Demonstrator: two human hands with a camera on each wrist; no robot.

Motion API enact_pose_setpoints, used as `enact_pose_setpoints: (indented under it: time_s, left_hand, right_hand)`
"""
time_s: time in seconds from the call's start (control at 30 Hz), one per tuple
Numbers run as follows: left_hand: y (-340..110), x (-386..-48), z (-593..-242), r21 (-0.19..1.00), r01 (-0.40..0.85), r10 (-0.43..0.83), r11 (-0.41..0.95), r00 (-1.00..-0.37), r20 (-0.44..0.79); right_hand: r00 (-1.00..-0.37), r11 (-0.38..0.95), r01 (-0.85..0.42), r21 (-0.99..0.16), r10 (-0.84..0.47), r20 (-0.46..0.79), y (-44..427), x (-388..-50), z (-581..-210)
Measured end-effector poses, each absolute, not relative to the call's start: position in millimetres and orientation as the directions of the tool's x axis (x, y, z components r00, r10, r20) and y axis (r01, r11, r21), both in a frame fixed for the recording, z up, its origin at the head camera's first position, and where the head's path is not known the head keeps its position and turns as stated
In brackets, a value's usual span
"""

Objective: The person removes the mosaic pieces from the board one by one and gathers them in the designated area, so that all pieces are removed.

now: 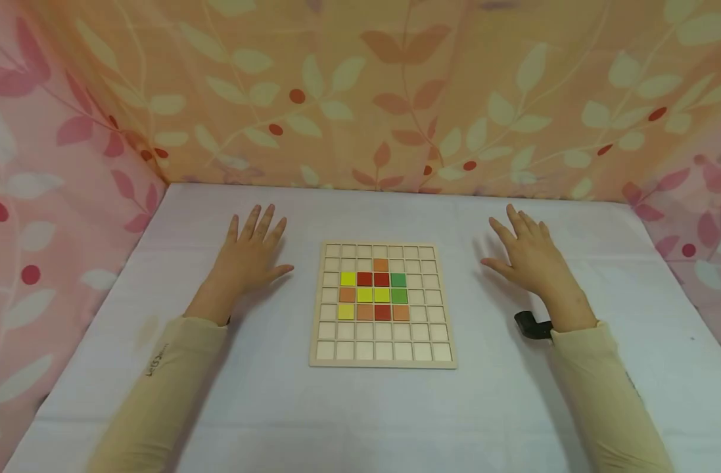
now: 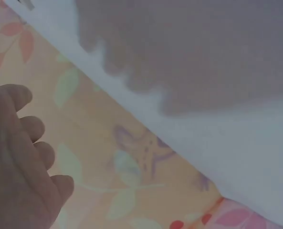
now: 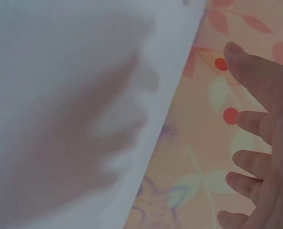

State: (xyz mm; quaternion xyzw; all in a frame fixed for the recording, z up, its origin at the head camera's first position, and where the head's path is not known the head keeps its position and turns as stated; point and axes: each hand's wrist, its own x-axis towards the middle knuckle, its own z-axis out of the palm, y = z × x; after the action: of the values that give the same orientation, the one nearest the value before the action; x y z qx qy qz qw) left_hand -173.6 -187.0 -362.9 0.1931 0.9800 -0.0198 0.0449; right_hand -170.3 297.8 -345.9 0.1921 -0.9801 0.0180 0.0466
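The person's left arm point(image 1: 159, 394) and right arm point(image 1: 614, 394) both reach forward, well apart, in long sleeves that stop at the wrists. The left hand point(image 1: 248, 259) shows its back, with the fingers spread and the thumb sticking out toward the middle. The right hand point(image 1: 528, 259) leans inward, its thumb out toward the middle too. Both hands hold nothing, and they do not touch.

Head view: above, behind hands point(image 1: 248, 257), facing forward-down. Wrist views: close, tilted, palm-side; all share worktop point(image 1: 384, 410), leaf-patterned cloth point(image 1: 348, 157) beyond hands.
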Motion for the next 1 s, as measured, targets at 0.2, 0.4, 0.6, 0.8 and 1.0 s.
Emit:
enact_pose_setpoints:
  time_s: [0.2, 0.4, 0.6, 0.8, 1.0]
  left_hand:
    - [-166, -164, -366, 0.043, 0.384, 0.387, 0.922, -0.913, -0.133]
    - [-147, -145, -367, 0.145, 0.419, 0.440, 0.896, -0.881, -0.174]
    - [-131, -130, -365, 0.261, 0.432, 0.488, 0.863, -0.847, -0.212]
    - [-119, -122, -366, 0.331, 0.431, 0.525, 0.840, -0.798, -0.295]
    - [-113, -119, -374, 0.331, 0.444, 0.541, 0.833, -0.781, -0.313]
  right_hand:
    - [-0.909, 0.905, -0.399, -0.147, -0.371, 0.188, 287, -165, -349]
    - [-0.897, 0.845, -0.436, -0.309, -0.381, 0.224, 261, -160, -354]
    - [-0.894, 0.774, -0.444, -0.452, -0.412, 0.174, 235, -157, -351]
    - [-0.868, 0.695, -0.477, -0.539, -0.467, 0.166, 210, -158, -348]
    - [-0.853, 0.626, -0.480, -0.615, -0.497, 0.159, 195, -162, -349]
